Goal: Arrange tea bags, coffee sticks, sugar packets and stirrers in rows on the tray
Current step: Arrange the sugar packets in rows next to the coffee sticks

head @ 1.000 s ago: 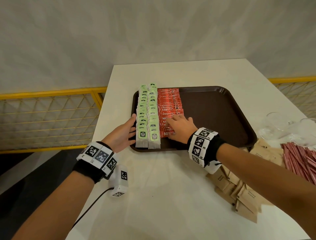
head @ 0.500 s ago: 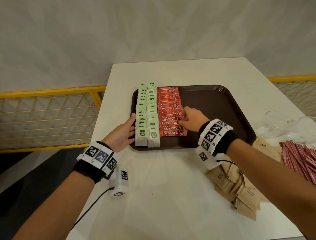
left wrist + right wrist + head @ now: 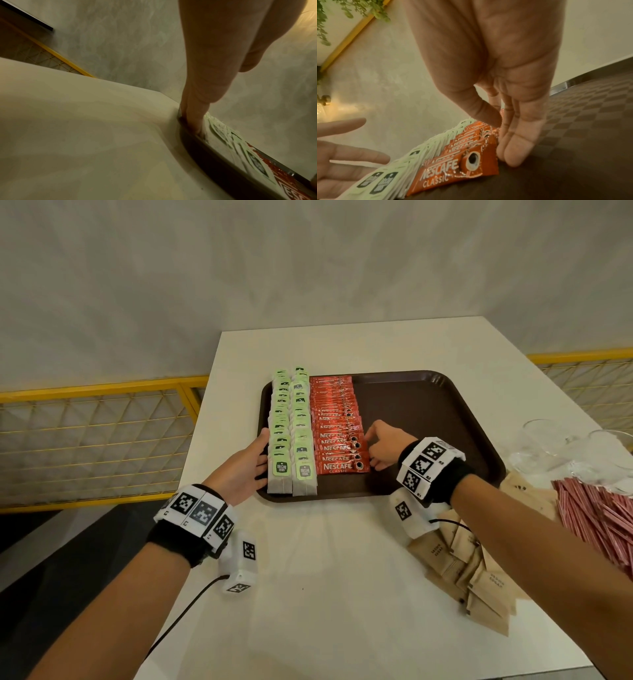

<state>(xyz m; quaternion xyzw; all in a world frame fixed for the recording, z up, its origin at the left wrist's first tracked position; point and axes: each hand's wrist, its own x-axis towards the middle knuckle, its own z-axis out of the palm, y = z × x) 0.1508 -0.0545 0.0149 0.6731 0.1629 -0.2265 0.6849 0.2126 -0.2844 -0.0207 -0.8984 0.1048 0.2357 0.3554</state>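
On the brown tray (image 3: pixel 428 405), 2 green tea bag rows (image 3: pixel 291 433) touch 1 red coffee stick row (image 3: pixel 337 433). My flat left hand (image 3: pixel 245 470) and straight-fingered right hand (image 3: pixel 383 446) press their outer edges.

Brown tray (image 3: pixel 428 392) on a white table (image 3: pixel 342 611), with its right half bare and open from the near and right sides. Left half filled by two rows of green tea bags (image 3: pixel 291 426) and, just beside them, a row of red coffee sticks (image 3: pixel 337 433). Left hand (image 3: pixel 245 470) flat against the tea bags' outer edge, blocking the tray's left rim. Right hand (image 3: pixel 385 445) with fingertips (image 3: pixel 513 155) touching the coffee sticks' right ends, standing on the bare tray floor. Right of the tray, crowding the table edge: clear glasses (image 3: pixel 561 446), red stirrers (image 3: pixel 599 515), brown sugar packets (image 3: pixel 479 573). Open table surface near and far of the tray.
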